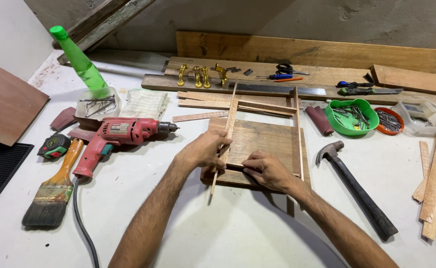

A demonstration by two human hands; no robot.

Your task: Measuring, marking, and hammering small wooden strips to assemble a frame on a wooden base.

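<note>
A small pale rectangular label (pixel 119 128) sits on the side of the red drill (pixel 118 136), left of centre on the bench (pixel 238 223). Far right, a clear plastic package (pixel 420 115) — bluish patch on top — lies beside the orange lid (pixel 389 120). The yellow-and-black tape measure (pixel 54 147) carries a small sticker — too small to make out.

My one head camera looks steeply down, close over the white worktable (pixel 238 228), facing the grey wall (pixel 327 20) at twelve o'clock.

White table (pixel 238 228); drill (pixel 121 136), hammer (pixel 357 188), brush (pixel 54 191)
</note>
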